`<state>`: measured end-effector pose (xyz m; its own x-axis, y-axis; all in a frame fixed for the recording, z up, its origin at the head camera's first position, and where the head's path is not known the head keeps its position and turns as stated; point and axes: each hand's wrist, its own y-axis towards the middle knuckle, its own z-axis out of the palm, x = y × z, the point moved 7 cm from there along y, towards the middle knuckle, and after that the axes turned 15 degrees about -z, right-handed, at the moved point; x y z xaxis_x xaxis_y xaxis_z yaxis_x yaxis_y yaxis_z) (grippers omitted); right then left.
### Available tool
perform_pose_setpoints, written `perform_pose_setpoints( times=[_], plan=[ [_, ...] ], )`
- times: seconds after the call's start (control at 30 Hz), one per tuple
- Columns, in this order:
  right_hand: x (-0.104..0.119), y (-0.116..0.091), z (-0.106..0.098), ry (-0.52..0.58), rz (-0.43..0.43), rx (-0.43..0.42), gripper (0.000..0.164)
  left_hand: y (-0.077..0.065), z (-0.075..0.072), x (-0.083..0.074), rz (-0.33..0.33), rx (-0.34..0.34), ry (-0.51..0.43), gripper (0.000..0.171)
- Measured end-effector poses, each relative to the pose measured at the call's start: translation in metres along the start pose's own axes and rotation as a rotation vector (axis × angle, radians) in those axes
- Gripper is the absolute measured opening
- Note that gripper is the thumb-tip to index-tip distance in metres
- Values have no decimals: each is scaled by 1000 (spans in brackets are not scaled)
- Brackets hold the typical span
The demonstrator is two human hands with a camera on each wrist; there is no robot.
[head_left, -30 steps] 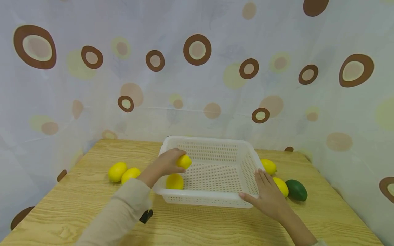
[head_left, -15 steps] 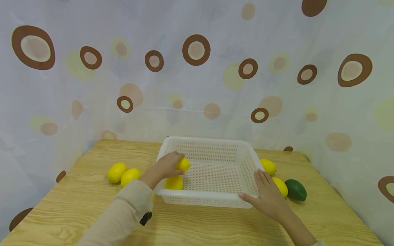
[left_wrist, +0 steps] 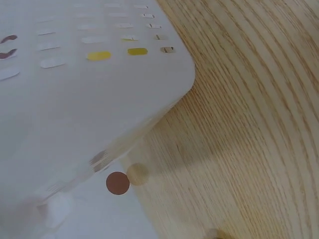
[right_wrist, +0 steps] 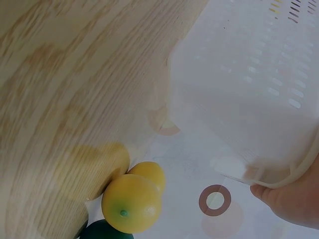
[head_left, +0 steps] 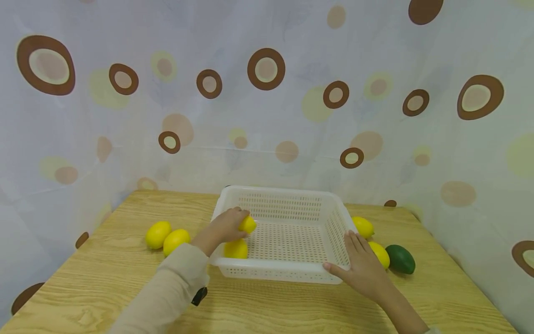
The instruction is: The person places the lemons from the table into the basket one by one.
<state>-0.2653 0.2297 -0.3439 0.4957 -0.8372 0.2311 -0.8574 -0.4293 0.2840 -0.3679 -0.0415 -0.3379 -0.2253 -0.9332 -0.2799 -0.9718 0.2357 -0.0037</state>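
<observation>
- White plastic is the material of the perforated basket (head_left: pixel 275 263), which stands upright on the wood-grain table (head_left: pixel 292 308).
- The left hand (head_left: pixel 225 226) reaches across the left rim of this basket and grasps the first lemon (head_left: pixel 248 224), with fingers bent around it; this lemon is inside the left part.
- Just below it in the head view, the second lemon (head_left: pixel 236 250) lies in the front left corner, partly covered by the hand.
- The right hand (head_left: pixel 367 270) rests on the front right corner of the basket; its fingers are extended along the side, the thumb is spread to the front rim, and no fruit is in its grasp.
- Outside, near this hand, are the third lemon (head_left: pixel 363 227), the fourth lemon (head_left: pixel 380 255) and a dark green fruit (head_left: pixel 400 259), perhaps an avocado.
- On the left side, the fifth lemon (head_left: pixel 158 234) and the sixth lemon (head_left: pixel 176 241) lie close together on the table.
- A small black object (head_left: pixel 200 296) shows beside the left sleeve (head_left: pixel 183 269).
- Behind the table hangs a pale curtain (head_left: pixel 258 116) with brown rings.
</observation>
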Motion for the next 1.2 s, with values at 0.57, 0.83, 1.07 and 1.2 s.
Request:
perform_pose_setpoints(
  times=[0.57, 0.83, 1.07, 1.2],
  plan=[
    [1, -1, 0, -3, 9, -1, 99, -2, 0, -2, 16, -11, -16, 36],
    [2, -1, -2, -6, 4, -8, 97, -5, -6, -6, 63, -82, -7, 36],
    [1, -1, -1, 5, 10, 1, 98, -9, -15, -5, 122, -188, -35, 42],
    [2, 0, -2, 0, 5, -2, 98, -11, -18, 1, 144, -240, -33, 45]
  ],
)
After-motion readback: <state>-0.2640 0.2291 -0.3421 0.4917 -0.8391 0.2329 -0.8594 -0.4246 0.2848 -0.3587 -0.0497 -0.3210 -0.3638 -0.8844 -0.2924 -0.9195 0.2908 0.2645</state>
